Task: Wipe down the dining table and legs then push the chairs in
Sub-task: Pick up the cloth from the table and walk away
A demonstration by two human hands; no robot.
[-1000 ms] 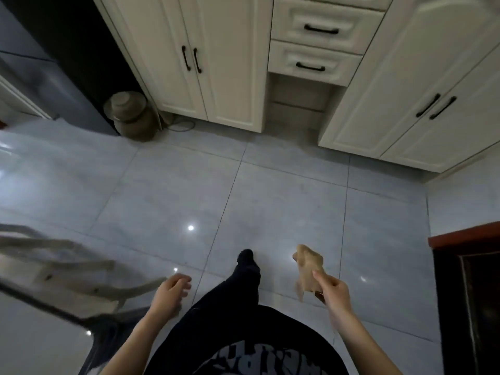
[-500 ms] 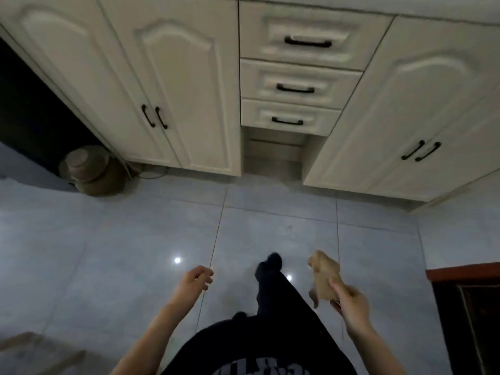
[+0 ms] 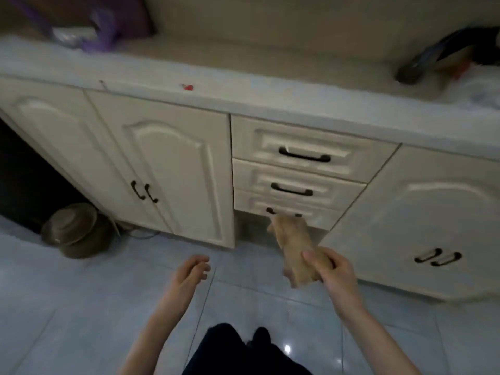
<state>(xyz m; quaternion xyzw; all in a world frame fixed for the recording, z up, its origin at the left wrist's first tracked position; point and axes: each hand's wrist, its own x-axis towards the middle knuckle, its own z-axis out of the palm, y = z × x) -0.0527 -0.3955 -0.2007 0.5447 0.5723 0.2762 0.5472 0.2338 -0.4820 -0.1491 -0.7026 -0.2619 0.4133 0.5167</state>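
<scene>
My right hand (image 3: 334, 274) grips a folded tan cloth (image 3: 290, 246), which sticks up and away from me in front of the lowest drawer. My left hand (image 3: 190, 272) hangs free over the floor tiles, fingers loosely curled and holding nothing. The dining table and the chairs are out of view. I stand close to a cream kitchen cabinet (image 3: 173, 171) under a pale countertop (image 3: 270, 104).
Three drawers with black handles (image 3: 304, 156) sit in the cabinet's middle. A round lidded pot (image 3: 75, 231) stands on the floor at the left, beside a dark gap. On the countertop lie a purple bag (image 3: 100, 31) and dark items (image 3: 446, 58) at the right.
I have walked toward the cabinet and the view has tilted up, so the countertop now shows. The chair seen at the lower left a second ago is gone from view. The cloth stays in my right hand.
</scene>
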